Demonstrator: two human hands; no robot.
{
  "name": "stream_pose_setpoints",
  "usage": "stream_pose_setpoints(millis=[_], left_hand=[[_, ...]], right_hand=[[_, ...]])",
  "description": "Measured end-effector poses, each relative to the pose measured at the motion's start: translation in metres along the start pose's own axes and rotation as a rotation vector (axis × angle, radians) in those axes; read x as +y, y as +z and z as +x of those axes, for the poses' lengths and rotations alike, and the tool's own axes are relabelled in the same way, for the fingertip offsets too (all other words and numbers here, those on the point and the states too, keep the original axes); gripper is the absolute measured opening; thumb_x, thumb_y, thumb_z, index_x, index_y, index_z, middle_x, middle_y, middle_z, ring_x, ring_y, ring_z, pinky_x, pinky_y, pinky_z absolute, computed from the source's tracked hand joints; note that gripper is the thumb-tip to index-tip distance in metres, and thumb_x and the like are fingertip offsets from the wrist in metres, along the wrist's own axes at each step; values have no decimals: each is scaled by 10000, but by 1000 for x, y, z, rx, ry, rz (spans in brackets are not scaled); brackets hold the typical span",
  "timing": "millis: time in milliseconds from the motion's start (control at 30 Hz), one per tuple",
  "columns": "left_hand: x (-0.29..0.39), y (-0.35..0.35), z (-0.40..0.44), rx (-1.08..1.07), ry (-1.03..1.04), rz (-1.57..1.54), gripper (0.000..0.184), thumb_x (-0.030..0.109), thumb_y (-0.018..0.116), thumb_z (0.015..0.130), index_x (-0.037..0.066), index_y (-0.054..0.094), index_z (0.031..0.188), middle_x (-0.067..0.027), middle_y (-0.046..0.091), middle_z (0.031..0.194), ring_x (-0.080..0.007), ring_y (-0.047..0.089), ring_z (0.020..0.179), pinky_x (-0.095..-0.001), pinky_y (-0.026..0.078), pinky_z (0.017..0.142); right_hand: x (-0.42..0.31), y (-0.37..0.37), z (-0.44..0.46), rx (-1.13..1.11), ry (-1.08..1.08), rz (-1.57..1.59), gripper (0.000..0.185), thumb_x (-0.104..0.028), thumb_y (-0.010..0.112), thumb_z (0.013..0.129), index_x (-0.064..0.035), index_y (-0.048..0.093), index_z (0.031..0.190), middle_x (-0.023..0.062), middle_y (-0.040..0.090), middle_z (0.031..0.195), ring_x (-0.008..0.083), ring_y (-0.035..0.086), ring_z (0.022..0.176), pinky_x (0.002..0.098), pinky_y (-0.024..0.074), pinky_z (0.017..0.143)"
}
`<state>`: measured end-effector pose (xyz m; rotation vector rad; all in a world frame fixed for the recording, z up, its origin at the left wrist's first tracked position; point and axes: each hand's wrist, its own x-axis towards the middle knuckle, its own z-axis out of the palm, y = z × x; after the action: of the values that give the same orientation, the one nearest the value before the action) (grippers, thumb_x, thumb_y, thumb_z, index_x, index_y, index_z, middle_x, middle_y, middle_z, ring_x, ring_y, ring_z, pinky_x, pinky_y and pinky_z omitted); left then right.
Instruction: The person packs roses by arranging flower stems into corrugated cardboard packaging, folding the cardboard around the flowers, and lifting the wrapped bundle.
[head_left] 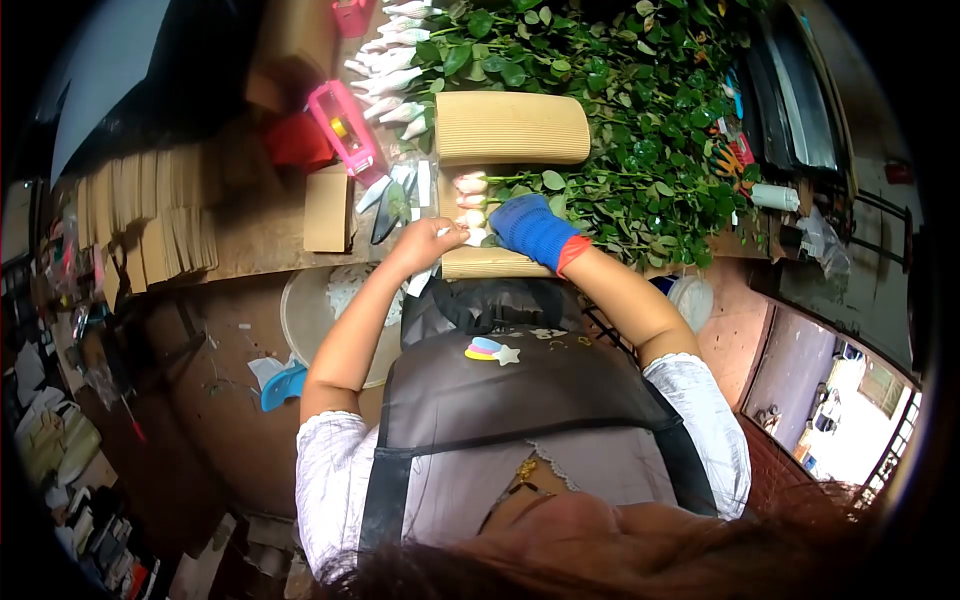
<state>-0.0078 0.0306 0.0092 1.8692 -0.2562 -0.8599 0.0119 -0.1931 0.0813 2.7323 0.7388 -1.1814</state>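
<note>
My bare left hand (440, 240) pinches a pale rosebud (476, 237) at the front of a short column of buds. My right hand (530, 232), in a blue knitted glove with a red cuff, is closed around rose stems just right of the buds; its fingertips are partly hidden. Several pink-white rosebuds (470, 186) lie on corrugated cardboard (490, 264), their leafy stems (630, 210) pointing right. The cardboard's far end (512, 128) curls over behind them.
A pink tape dispenser (345, 130) stands left of more roses with white-sleeved buds (390, 82). Stacked brown cardboard pieces (150, 205) are farther left. Green foliage (640, 70) covers the table's right side. Below the table edge stands a round tub (300, 310).
</note>
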Motion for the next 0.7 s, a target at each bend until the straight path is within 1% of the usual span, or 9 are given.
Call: stream_pose_setpoints(millis=[67,167,267,367,400,467,533,667,700], left_hand=[[6,-3,-12,68,-13,-38,345,337,705,946,-1,722,881,-107,714,808,-172,651,764,-332,507,731],[-8,-18,-31,97,-15,10,350,336,687,957,-8,718,900,-71,697,767,-122,618,740,-310,495,721],[-18,-8,-44,99,-49,-130,360,343,667,979,0,710,876,-12,660,760,-86,567,749,-281,476,724],[3,-9,-30,105,-69,-139,364,345,662,983,9,694,849,-7,656,773,-84,562,758,-275,470,726],[9,-11,-24,97,-3,-209,365,346,661,984,11,682,839,-2,648,765,-79,554,748,-269,465,730],[29,-15,-17,41,-26,-286,353,354,658,991,25,690,868,11,640,785,-76,550,771,-265,455,745],[40,-17,-11,-30,-21,-380,348,369,656,996,42,697,885,24,625,791,-75,537,779,-249,436,752],[36,-14,-4,-38,-75,-403,360,380,664,987,36,699,888,18,633,777,-88,534,756,-254,433,739],[33,-14,-7,-23,-80,-316,364,380,663,986,34,692,875,16,632,773,-92,529,748,-258,433,731]], right_hand=[[4,19,11,32,0,-36,345,-400,657,895,-81,757,981,150,746,980,317,729,922,460,572,783],[3,9,8,-20,12,-22,352,-400,662,888,-78,753,994,140,746,992,315,725,942,463,569,801],[6,10,10,-22,-17,-19,372,-418,656,888,-76,746,1005,153,738,990,315,718,949,459,561,804],[9,-4,-8,33,-76,81,312,-325,599,887,-65,737,988,173,738,982,317,725,925,466,559,774],[9,-13,-16,66,-68,127,321,-347,603,885,-79,731,1009,173,736,986,321,720,932,467,555,786],[9,-26,-29,127,-55,219,345,-390,612,882,-109,720,1051,172,731,994,329,711,946,468,547,811],[13,-13,-25,153,-107,184,332,-429,632,882,-127,699,1002,171,716,940,354,698,896,484,536,785],[14,4,-21,180,-79,168,318,-431,638,886,-134,692,987,179,706,899,364,694,860,490,534,766],[14,6,-20,160,-62,170,313,-424,637,889,-133,694,988,177,708,900,364,694,861,490,535,764]])
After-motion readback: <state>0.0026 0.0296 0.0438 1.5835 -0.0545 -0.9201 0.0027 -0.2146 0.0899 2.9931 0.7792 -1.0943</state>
